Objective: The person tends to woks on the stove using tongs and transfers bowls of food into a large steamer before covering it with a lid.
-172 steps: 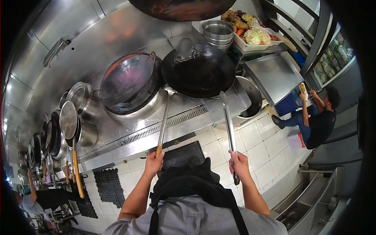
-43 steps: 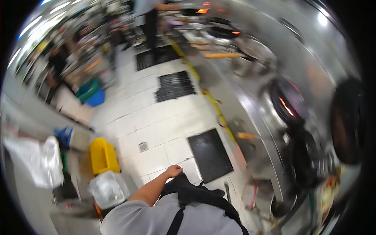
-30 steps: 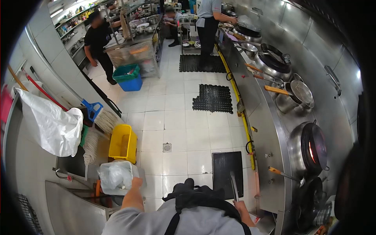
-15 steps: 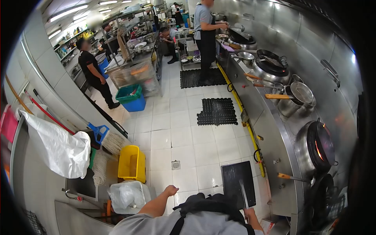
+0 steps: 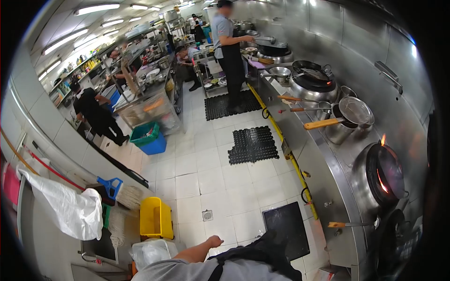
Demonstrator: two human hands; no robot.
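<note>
My left hand [image 5: 215, 241] hangs out in front of my body above the white tiled floor [image 5: 213, 180]. Its fingers are curled in, and nothing shows in them. Near it on the floor are a small square drain [image 5: 207, 215] and a yellow mop bucket [image 5: 156, 218]. My right hand is out of view, below my dark apron [image 5: 253, 255]. A black floor mat [image 5: 293, 229] lies beside the apron. To the right, a wok [image 5: 391, 171] sits on a burner with flames at its rim, and a wooden-handled utensil [image 5: 349, 225] rests on the range edge.
The steel range [image 5: 323, 168] runs along the right, with pots, a wooden-handled strainer [image 5: 356, 111] and a yellow pipe [image 5: 293, 164]. Ahead stands a co-worker [image 5: 227, 56] on a black mat. Mops [image 5: 129, 195], a white plastic sheet [image 5: 70, 201] and a blue bin [image 5: 152, 140] line the left.
My right hand and the long metal-ended tool it held have dropped out of view. My view has shifted, and my left hand sits lower. The co-worker at left has turned and leans over the counter.
</note>
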